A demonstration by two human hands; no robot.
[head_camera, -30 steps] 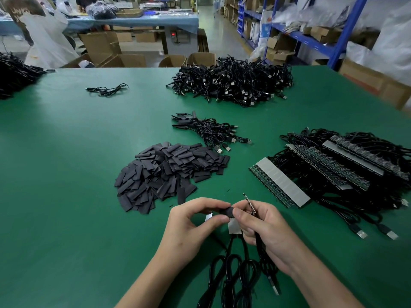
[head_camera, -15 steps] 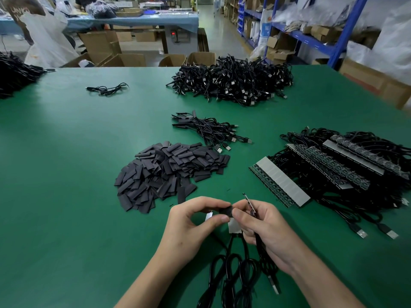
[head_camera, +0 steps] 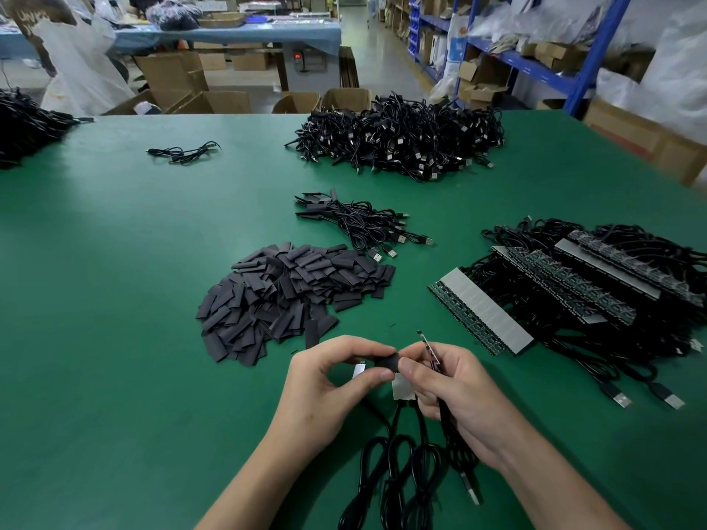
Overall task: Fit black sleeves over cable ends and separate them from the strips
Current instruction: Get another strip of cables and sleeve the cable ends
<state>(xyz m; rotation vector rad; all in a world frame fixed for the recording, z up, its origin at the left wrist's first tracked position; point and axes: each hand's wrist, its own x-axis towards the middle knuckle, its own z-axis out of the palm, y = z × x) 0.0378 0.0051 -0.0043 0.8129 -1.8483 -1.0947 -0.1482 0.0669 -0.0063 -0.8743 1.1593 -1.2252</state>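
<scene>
Head view: left hand (head_camera: 329,392) pinches black sleeve (head_camera: 384,362); right hand (head_camera: 459,395) grips strip (head_camera: 401,388). Risk: sleeve skews, jams on hidden cable end; forcing could snap strip early.

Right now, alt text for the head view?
The left hand and right hand pinch a short black sleeve at a white strip trailing black cables above a green table; a heap of flat black sleeves lies beyond.

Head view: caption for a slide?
Left hand pinches a black sleeve; right hand grips a cable; sleeve pile beyond.
</scene>
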